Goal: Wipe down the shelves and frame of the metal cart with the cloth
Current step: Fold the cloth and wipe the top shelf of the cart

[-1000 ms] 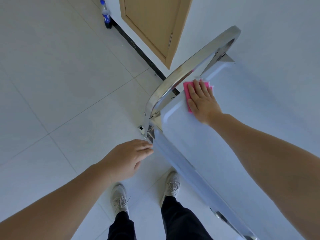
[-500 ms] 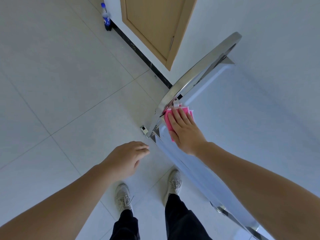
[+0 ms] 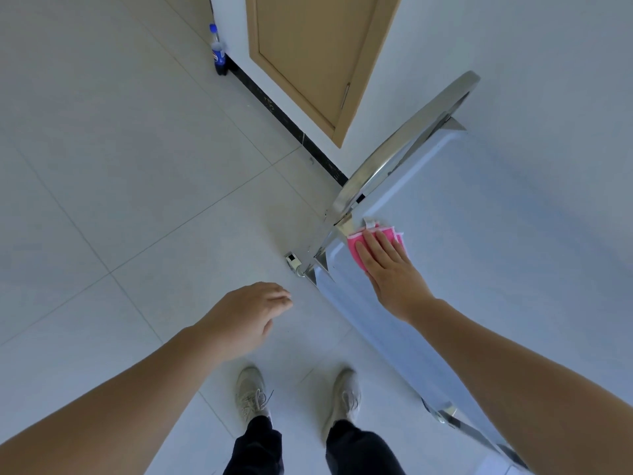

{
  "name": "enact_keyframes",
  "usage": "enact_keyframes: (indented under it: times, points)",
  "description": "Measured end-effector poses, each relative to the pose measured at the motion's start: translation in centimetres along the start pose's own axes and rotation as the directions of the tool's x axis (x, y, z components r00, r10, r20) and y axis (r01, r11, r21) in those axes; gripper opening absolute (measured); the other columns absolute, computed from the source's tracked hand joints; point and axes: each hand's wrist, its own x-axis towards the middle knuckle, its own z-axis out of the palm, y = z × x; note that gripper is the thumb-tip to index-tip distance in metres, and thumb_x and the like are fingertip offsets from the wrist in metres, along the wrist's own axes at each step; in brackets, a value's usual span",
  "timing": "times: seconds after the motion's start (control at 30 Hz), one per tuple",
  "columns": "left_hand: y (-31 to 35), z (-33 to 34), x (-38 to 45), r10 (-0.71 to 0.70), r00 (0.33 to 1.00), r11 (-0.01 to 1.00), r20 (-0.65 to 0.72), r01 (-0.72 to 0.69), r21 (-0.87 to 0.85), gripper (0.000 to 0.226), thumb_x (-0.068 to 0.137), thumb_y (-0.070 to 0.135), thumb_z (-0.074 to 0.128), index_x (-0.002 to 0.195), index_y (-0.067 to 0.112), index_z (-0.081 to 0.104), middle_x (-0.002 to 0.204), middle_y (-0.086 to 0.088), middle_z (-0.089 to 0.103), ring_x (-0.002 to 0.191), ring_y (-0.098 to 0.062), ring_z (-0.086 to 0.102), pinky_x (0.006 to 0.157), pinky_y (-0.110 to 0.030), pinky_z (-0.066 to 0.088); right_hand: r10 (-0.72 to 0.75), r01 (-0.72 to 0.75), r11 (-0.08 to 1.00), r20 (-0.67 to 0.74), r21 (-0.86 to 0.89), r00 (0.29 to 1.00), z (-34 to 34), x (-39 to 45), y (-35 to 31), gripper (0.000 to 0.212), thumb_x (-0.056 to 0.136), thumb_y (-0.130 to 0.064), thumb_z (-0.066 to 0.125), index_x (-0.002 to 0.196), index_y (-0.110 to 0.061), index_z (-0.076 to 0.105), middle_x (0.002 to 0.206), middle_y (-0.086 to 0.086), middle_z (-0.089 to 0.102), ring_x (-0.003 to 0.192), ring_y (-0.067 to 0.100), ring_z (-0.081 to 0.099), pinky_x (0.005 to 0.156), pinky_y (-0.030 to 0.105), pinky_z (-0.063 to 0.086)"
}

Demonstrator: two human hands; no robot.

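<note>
Right hand [image 3: 394,272] presses a pink cloth [image 3: 356,246] flat on the cart's [image 3: 496,234] top shelf, at its near-left corner.

The fingers [image 3: 373,248] lie straight and together over the cloth, palm down, pinning it rather than clutching it; the cloth's edge shows past the fingertips, just beside the handle [image 3: 404,138], a curved bar that rises from that corner. The left hand [image 3: 246,317] hangs over the floor [image 3: 120,166] near the cart's corner, fingers loosely curled, holding nothing and touching nothing. Below, two shoes [image 3: 251,395] stand on the tiles beside the cart's long edge. A bottle [image 3: 218,51] stands upright against the wall by a wooden door [image 3: 308,53].
</note>
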Motion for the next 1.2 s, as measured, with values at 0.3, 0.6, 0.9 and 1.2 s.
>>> enact_keyframes:
  times: [0.3,0.6,0.9,1.2]
  points:
    - [2.2,5.7,-1.9,-0.218,0.969,0.975,-0.115,0.212,-0.065,0.041,0.084,0.007,0.048,0.122,0.019,0.058,0.127,0.007,0.056,0.119,-0.015,0.049,0.093,-0.029,0.043,-0.373,0.363,0.788,0.083,-0.497,0.924,-1.4,3.4,-0.2,0.059,0.091,-0.022,0.029,0.148,-0.008,0.022,0.156,0.009,0.019,0.145,0.032,0.004,0.115,0.052,-0.008]
    - [6.2,13.2,-2.8,-0.272,0.948,0.952,-0.166,0.240,-0.189,0.045,0.084,0.009,0.045,0.126,0.021,0.054,0.131,0.009,0.053,0.123,-0.013,0.045,0.093,-0.026,0.039,-0.243,0.256,0.283,0.189,-0.924,0.951,-1.7,9.2,-4.5,0.069,0.090,-0.040,0.003,0.147,-0.003,0.005,0.157,0.019,0.002,0.144,0.038,-0.004,0.111,0.054,-0.017]
    - [7.0,14.9,-4.7,-0.131,0.988,0.981,-0.077,0.118,-0.153,0.043,0.087,0.010,0.043,0.127,0.023,0.052,0.129,0.009,0.052,0.121,-0.013,0.045,0.093,-0.029,0.042,-0.180,0.233,0.379,0.175,-0.896,0.968,0.6,2.2,-2.3,0.064,0.091,-0.031,0.007,0.148,-0.003,0.002,0.158,0.010,-0.004,0.145,0.031,-0.007,0.117,0.048,-0.007]
    - [10.0,16.9,-4.8,0.049,0.999,0.994,-0.015,-0.051,-0.098,0.040,0.086,0.013,0.043,0.124,0.022,0.052,0.128,0.010,0.052,0.118,-0.012,0.045,0.087,-0.025,0.041,-0.149,0.192,0.446,0.139,-0.874,0.979,3.5,-8.6,0.6,0.058,0.094,-0.023,0.013,0.147,-0.001,0.007,0.158,0.010,0.002,0.145,0.029,-0.001,0.118,0.045,-0.002]
